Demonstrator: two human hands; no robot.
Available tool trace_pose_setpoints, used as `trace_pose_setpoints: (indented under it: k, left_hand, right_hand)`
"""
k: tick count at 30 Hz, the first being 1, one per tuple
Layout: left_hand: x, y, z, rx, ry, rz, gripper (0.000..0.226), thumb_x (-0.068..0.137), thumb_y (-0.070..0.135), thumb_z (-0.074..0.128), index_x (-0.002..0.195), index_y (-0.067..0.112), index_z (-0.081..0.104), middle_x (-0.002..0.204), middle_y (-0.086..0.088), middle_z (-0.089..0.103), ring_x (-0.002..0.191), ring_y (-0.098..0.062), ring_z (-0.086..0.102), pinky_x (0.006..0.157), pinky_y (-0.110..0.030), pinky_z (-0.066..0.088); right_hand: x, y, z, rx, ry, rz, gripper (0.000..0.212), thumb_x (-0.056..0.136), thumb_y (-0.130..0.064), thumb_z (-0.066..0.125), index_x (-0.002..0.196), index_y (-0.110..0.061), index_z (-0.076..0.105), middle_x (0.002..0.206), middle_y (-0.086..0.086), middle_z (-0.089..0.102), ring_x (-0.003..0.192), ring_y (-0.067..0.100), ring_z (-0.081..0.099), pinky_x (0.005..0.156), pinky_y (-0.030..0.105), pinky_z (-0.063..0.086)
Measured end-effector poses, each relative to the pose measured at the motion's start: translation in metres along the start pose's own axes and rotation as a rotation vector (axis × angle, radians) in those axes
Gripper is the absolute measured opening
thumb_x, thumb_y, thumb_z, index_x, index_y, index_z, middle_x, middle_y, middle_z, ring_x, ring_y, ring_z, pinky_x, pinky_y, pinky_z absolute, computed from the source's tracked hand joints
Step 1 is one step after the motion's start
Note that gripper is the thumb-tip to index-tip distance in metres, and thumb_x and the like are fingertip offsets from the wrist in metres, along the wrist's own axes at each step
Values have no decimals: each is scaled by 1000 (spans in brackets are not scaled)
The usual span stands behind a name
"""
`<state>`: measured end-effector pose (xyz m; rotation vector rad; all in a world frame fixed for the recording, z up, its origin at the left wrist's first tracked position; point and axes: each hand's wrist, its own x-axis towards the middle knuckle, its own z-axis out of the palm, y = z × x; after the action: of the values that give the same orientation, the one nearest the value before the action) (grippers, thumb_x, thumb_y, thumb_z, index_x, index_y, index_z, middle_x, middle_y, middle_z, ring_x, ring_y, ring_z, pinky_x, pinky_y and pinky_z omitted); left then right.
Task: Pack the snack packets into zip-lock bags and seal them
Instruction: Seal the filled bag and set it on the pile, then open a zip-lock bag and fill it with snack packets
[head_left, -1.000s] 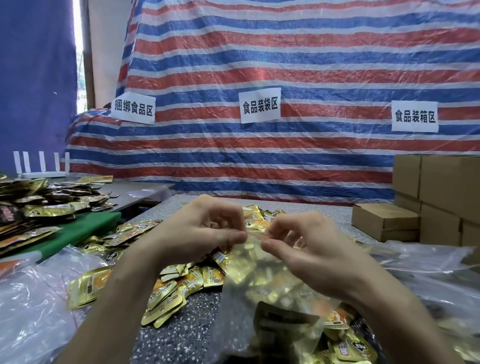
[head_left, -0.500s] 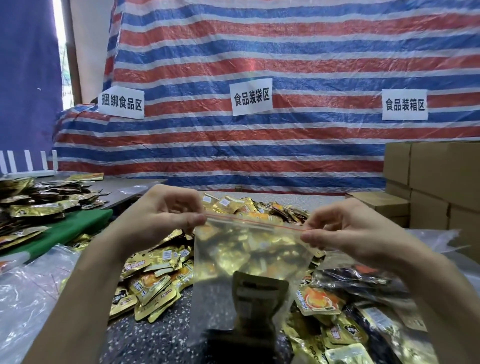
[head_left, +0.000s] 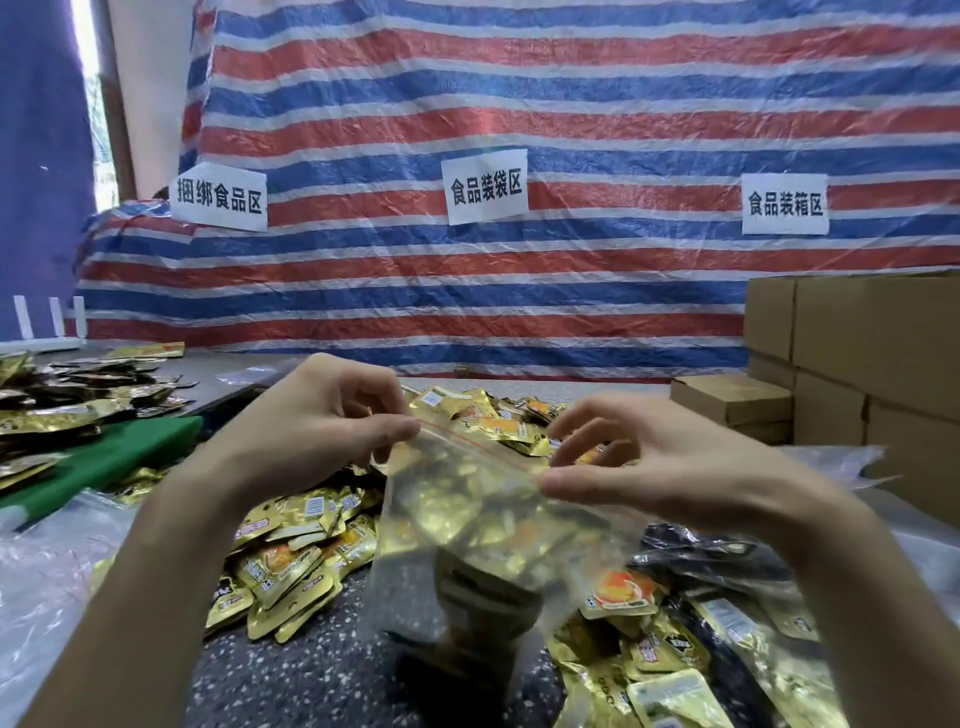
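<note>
Because the zip-lock bag (head_left: 467, 519) hangs loaded, left hand (head_left: 311, 431): you pinch its corner, pulling the top taut.
Right hand (head_left: 675, 467): your thumb touches the far end, fingers (head_left: 576, 423) lifted.

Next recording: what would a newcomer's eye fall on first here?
Centre foreground: a filled clear zip-lock bag, its top pinched by the left hand, the right hand at the other corner. Behind, a red-white-blue striped tarp with three paper signs fills the wall; loose gold snack packets litter the table.
</note>
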<state>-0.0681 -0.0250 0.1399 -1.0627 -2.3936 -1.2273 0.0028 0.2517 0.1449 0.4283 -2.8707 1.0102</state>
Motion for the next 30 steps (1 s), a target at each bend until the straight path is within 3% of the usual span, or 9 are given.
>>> trace_pose_setpoints:
  k: [3, 6, 8, 14, 18, 22, 24, 27, 30]
  left_hand:
    - [5, 10, 16, 5, 8, 37, 11, 85, 23, 72, 74, 23, 73, 71, -2, 70, 63, -14, 63, 60, -27, 50]
    - [9, 16, 32, 55, 37, 68, 12, 86, 22, 73, 74, 20, 73, 69, 3, 70, 62, -11, 63, 58, -25, 50]
    - [12, 17, 40, 97, 74, 82, 11, 88, 20, 72, 78, 22, 72, 70, 7, 69, 60, -7, 62, 57, -24, 49]
    - [15, 18, 56, 82, 131, 51, 22, 88, 31, 70, 107, 34, 60, 91, 19, 66, 77, -8, 65, 66, -28, 56]
    - [15, 17, 69, 120, -11, 41, 17, 88, 37, 66, 104, 36, 62, 94, 20, 66, 84, -1, 64, 75, -31, 57]
    - [16, 11, 76, 178, -173, 25, 4, 91, 43, 62, 95, 42, 63, 95, 35, 61, 85, 1, 62, 76, -32, 57]
    - [17, 8, 78, 190, -217, 7, 3, 91, 45, 62, 93, 44, 63, 97, 35, 60, 87, 2, 61, 78, -33, 57]
    - [18, 5, 82, 191, -224, 6, 4, 91, 45, 62, 91, 42, 65, 95, 30, 63, 86, 1, 61, 78, -31, 55]
    - [18, 4, 83, 187, -228, 9, 6, 92, 43, 63, 89, 39, 66, 93, 27, 65, 82, -3, 63, 76, -33, 54]
  right_hand:
    - [6, -8, 20, -81, -123, 77, 68, 66, -72, 75, 120, -34, 58, 102, -13, 70, 81, -1, 69, 68, 20, 56]
    - [16, -8, 38, -86, -223, 172, 31, 95, -42, 63, 117, -20, 65, 98, 4, 73, 74, 21, 74, 57, 31, 61]
    - [21, -3, 41, 28, -217, 204, 24, 104, -23, 49, 120, -17, 67, 97, 10, 73, 67, 30, 73, 54, 35, 62]
    - [27, 13, 25, 539, 220, 264, 26, 104, -14, 49, 86, -7, 67, 66, 7, 61, 43, 13, 63, 43, 28, 55]
    - [34, 40, 8, 1013, 531, 273, 21, 105, -14, 46, 112, -2, 62, 94, 19, 75, 93, 36, 74, 85, 58, 58]
    - [25, 66, -15, 1454, 680, 154, 21, 103, -17, 50, 116, -8, 63, 101, 19, 76, 94, 37, 74, 68, 52, 62]
    - [20, 87, -24, 1272, 822, 282, 18, 101, -13, 54, 112, -6, 66, 98, 19, 75, 88, 35, 74, 65, 49, 61]
    - [9, 105, -32, 459, 885, 680, 23, 92, 3, 54, 114, 8, 60, 88, 15, 65, 82, 31, 63, 75, 46, 57]
    - [-4, 109, -38, 209, 931, 779, 12, 88, 4, 56, 100, 7, 60, 70, 9, 61, 62, 21, 56, 50, 30, 42]
